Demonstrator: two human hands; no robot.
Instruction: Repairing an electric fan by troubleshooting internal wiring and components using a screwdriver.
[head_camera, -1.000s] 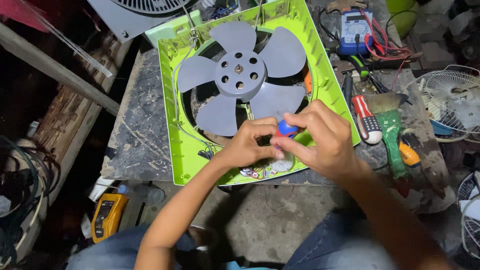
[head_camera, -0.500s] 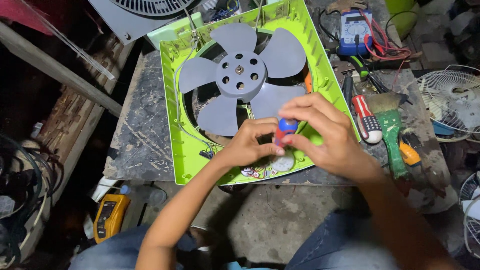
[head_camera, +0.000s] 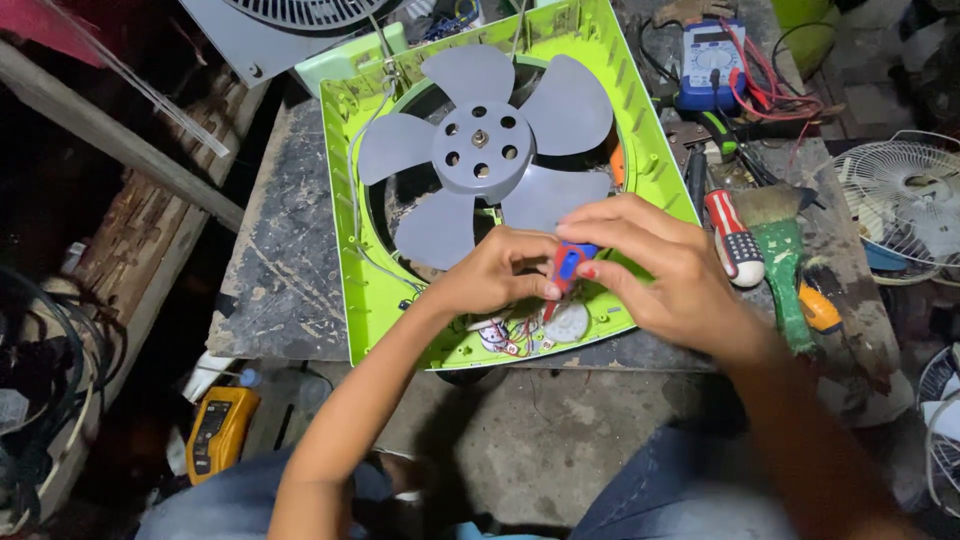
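Observation:
A lime-green square fan housing (head_camera: 362, 290) lies flat on a worn grey workbench (head_camera: 280, 270), with a grey five-blade fan (head_camera: 482, 150) in its round opening. My right hand (head_camera: 655, 275) grips a red-and-blue handled tool (head_camera: 566, 268) over the housing's near edge. My left hand (head_camera: 495, 272) pinches at the same spot beside the tool's tip. Under both hands sit small coloured wires and a round white part (head_camera: 568, 325) in the housing's corner.
To the right lie a red-and-white screwdriver (head_camera: 735, 240), a green-handled brush (head_camera: 785, 270) and a blue multimeter with red leads (head_camera: 708, 62). A white fan grille (head_camera: 905, 200) sits far right. A yellow meter (head_camera: 218, 432) lies on the floor. Timber beams run along the left.
My hands stayed at the housing's near edge; the tool's handle tilted and shifted slightly between my fingers. The fan and housing did not move.

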